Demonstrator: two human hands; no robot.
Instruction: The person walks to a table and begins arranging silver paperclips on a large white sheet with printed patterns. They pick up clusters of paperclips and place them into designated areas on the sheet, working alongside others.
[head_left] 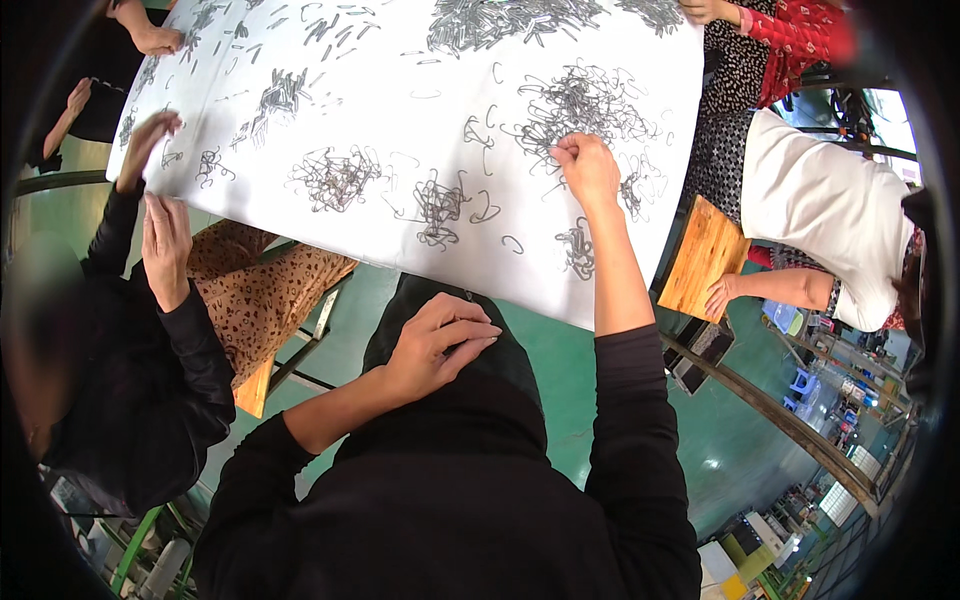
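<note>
On the white table covering lie several piles of dark, curved wire hooks. My right hand (590, 172) reaches to the large tangled pile (590, 95) at the right. Its thumb and fingertips are pinched together at the pile's near edge; whatever is between them is too small to make out. My left hand (435, 348) is held over my lap, off the table's near edge, with fingers and thumb drawn together; anything inside is hidden. Between the hands are a smaller hook pile (438, 208), a single loose hook (512, 244) and a small cluster (577, 250) beside my right wrist.
The white table (380, 235) also bears another hook pile (338, 178) and heaps of straight, narrow pieces (510, 22) at the far side. A person in black (130, 350) sits close on my left. Another in white (820, 190) is at the right beside a wooden stool (703, 258).
</note>
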